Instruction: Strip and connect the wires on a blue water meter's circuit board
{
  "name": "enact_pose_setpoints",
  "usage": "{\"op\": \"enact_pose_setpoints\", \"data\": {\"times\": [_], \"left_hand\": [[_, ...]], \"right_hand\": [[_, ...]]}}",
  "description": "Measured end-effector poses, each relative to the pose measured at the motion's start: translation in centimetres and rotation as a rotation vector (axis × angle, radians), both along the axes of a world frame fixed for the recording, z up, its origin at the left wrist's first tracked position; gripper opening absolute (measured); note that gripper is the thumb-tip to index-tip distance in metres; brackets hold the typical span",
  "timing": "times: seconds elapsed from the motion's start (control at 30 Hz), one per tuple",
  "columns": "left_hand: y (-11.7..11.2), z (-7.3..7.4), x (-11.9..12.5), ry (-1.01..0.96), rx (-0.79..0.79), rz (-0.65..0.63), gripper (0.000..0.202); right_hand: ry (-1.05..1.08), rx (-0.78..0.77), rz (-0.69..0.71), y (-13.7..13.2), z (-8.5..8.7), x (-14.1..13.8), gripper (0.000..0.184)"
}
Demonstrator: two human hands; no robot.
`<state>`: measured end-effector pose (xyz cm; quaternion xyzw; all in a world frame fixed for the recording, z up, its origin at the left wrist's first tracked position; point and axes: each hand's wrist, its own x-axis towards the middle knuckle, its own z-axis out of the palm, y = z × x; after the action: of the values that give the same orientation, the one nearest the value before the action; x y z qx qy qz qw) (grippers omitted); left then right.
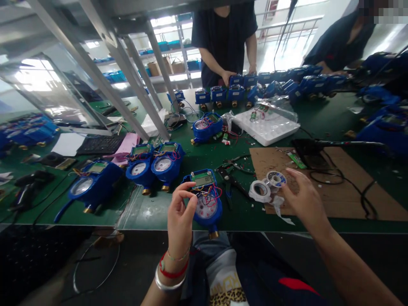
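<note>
A blue water meter (205, 199) with a green display board and red and blue wires lies at the near edge of the green table (223, 153). My left hand (180, 216) rests against its left side, thumb and forefinger curled in a pinch at the wires; what they hold is too small to see. My right hand (302, 197) hovers over the cardboard sheet (338, 195), fingers apart, fingertips close to a small solder spool (276, 178). A roll of white tape (259, 190) lies just left of that hand.
Three more blue meters (162, 163) lie left of mine, another (206, 125) behind. Black pliers (229, 176), a white tray (266, 125), a soldering iron stand (310, 155) and cables surround them. Across the table two people stand by a row of meters (280, 80).
</note>
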<state>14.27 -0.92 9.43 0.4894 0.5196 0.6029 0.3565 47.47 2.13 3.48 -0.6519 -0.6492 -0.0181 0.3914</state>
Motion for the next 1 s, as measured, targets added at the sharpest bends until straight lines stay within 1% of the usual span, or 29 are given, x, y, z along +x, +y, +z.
{"op": "enact_pose_setpoints", "data": {"times": [0.23,0.37,0.47,0.57,0.7,0.83,0.9,0.93,0.97,1.0], "left_hand": [[0.1,-0.5,-0.4,0.019,-0.009,-0.013,0.013],[0.1,-0.6,-0.5,0.035,-0.005,-0.005,0.014],[0.0,-0.6,-0.4,0.034,0.009,-0.008,0.013],[0.0,-0.5,-0.4,0.032,0.019,-0.015,0.011],[0.0,-0.4,-0.4,0.038,0.033,-0.024,0.011],[-0.1,0.0,-0.4,0.052,0.032,-0.014,0.01],[-0.2,0.2,-0.3,0.061,0.036,0.002,0.01],[-0.2,0.3,-0.2,0.067,0.044,0.011,0.01],[-0.3,0.4,-0.2,0.073,0.056,0.022,0.01],[-0.4,0.5,-0.1,0.08,0.072,0.037,0.01]], "right_hand": [[0.075,-0.024,-0.048,-0.1,-0.5,-0.1,0.043],[0.121,-0.036,-0.071,-0.5,-0.3,-0.5,0.045],[0.118,0.021,-0.074,-0.8,0.5,-1.2,0.045],[0.106,0.081,-0.04,-1.2,1.5,-2.0,0.042],[0.13,0.071,0.007,-1.8,2.8,-3.3,0.041],[0.153,0.08,0.029,-2.7,3.8,-5.7,0.037],[0.158,0.102,0.075,-3.4,3.4,-7.2,0.034],[0.161,0.119,0.108,-3.7,2.8,-7.7,0.032],[0.175,0.093,0.177,-3.9,1.7,-8.1,0.031],[0.21,0.068,0.239,-3.9,0.4,-8.3,0.03]]}}
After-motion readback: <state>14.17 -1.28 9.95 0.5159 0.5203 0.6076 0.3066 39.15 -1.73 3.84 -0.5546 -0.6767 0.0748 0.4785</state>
